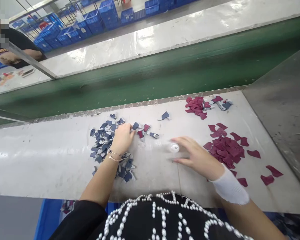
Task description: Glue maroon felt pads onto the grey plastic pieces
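Observation:
My left hand [123, 136], with a bracelet at the wrist, is over the right side of a pile of small blue-and-grey fabric pieces [103, 138]. Its fingers are curled together, and their tips are hidden. Just right of it lie several loose pieces, blue ones and maroon ones [146, 128]. My right hand [193, 153], slightly blurred, has its thumb and fingers apart around a small white round object [174, 147], perhaps a bottle top; gaps show on both sides. Beyond its wrist, in a white band [230, 186], spreads a pile of maroon pieces [226, 150].
A smaller maroon pile [196, 107] lies at the back right, beside mixed pieces [225, 105]. One blue piece [165, 115] lies alone. A green panel [150, 81] runs behind the table; a grey panel [285, 106] bounds the right. Another person [20, 46] is at the far left.

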Action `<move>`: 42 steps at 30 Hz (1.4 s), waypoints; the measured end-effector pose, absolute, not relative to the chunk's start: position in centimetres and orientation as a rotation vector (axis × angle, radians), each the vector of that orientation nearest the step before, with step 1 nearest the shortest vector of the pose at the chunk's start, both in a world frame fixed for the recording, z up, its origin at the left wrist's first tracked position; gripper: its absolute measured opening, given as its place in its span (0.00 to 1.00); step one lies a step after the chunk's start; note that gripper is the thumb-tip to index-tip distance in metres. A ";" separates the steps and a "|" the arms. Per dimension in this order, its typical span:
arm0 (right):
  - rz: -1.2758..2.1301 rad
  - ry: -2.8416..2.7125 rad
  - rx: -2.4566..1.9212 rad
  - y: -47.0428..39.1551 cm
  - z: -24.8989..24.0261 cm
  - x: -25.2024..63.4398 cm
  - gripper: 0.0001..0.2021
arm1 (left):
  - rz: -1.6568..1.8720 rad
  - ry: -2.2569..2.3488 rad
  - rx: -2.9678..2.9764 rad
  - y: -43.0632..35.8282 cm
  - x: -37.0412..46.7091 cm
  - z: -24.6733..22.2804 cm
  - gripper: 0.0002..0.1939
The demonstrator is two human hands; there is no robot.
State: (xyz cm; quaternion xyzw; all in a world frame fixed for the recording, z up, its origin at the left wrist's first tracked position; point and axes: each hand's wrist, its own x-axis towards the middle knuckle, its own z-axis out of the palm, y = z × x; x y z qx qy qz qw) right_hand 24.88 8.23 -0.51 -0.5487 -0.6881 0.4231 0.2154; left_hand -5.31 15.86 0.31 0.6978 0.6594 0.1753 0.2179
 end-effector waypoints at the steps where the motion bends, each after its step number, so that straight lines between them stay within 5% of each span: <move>1: 1.201 -1.928 -1.466 8.6 -1.0 24.2 0.19 | 0.514 1.815 1.908 15.7 -5.3 0.7 0.05; 4: 1.265 -1.937 -1.380 9.1 -1.2 23.3 0.12 | 0.657 1.761 1.819 14.9 -5.4 2.3 0.12; 11: 1.305 -1.917 -1.425 8.6 2.8 25.6 0.14 | 1.045 1.249 1.086 11.7 -3.6 3.1 0.17; 18: 0.941 -1.936 -1.679 17.3 0.7 23.0 0.16 | 0.849 1.409 1.029 10.3 -3.7 1.0 0.20; 23: 0.987 -2.085 -1.711 22.4 -1.4 21.1 0.13 | 0.696 1.649 1.280 8.7 -4.1 1.0 0.29; 31: 1.359 -2.027 -1.605 21.7 0.4 23.3 0.11 | 0.649 1.795 1.494 10.8 -1.2 -0.2 0.14; 42: 1.216 -1.776 -1.743 14.2 4.2 26.3 0.28 | 0.710 1.296 1.112 10.0 0.0 0.1 0.20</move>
